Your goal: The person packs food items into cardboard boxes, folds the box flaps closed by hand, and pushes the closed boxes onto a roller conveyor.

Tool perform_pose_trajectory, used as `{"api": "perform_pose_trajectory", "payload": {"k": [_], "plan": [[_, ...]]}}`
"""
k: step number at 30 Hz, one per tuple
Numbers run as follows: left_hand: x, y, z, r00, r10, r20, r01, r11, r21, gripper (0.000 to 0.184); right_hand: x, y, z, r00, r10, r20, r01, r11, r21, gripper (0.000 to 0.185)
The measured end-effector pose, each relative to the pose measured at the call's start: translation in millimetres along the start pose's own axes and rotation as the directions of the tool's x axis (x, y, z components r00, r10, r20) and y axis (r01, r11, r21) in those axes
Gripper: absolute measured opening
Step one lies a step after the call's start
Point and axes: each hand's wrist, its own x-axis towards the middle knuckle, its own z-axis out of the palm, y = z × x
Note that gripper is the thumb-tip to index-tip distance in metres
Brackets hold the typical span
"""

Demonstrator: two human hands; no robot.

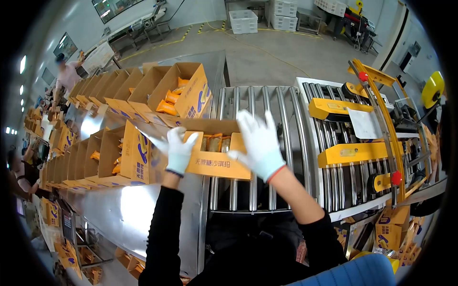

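Observation:
A brown cardboard box printed with Chinese lettering sits in front of me at the left side of the metal rollers, its top partly open. Orange-wrapped snack packs show inside it. My left hand, in a white glove, is at the box's left end with thumb and forefinger apart; its outer fingers are smeared by motion. Spread fingers of my gloved right hand are over the box's right end, slightly blurred, the thumb near the front flap. Whether either hand presses on the cardboard I cannot tell.
Two rows of open cartons, one ending in a far carton and one in a near carton, stand on the steel table. Rollers lead right to a machine with yellow side guides. Another person stands far left.

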Motion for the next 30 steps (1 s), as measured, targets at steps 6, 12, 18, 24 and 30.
{"api": "perform_pose_trajectory", "payload": {"k": [6,12,18,24,30], "plan": [[2,13,26,0.909,-0.228,0.349,0.349,0.874,-0.338,0.041,-74,30,6,0.969,-0.09,0.231,0.097,0.995,-0.02,0.098],[-64,121,202,0.922,0.196,0.334,0.005,0.856,-0.517,0.05,-46,126,-15,0.964,0.25,0.086,-0.211,0.923,-0.323,0.108],[6,73,72,0.812,0.556,-0.177,-0.429,0.774,0.465,0.05,-71,170,-32,0.947,0.318,-0.052,-0.313,0.868,-0.384,0.088],[105,8,10,0.992,0.085,-0.098,-0.002,0.764,0.645,0.038,-61,172,-31,0.952,0.276,0.13,-0.21,0.902,-0.377,0.064],[-6,47,-37,0.937,0.297,0.184,-0.335,0.915,0.226,0.016,-54,95,15,0.972,0.201,-0.117,-0.18,0.969,0.171,0.106]]}}
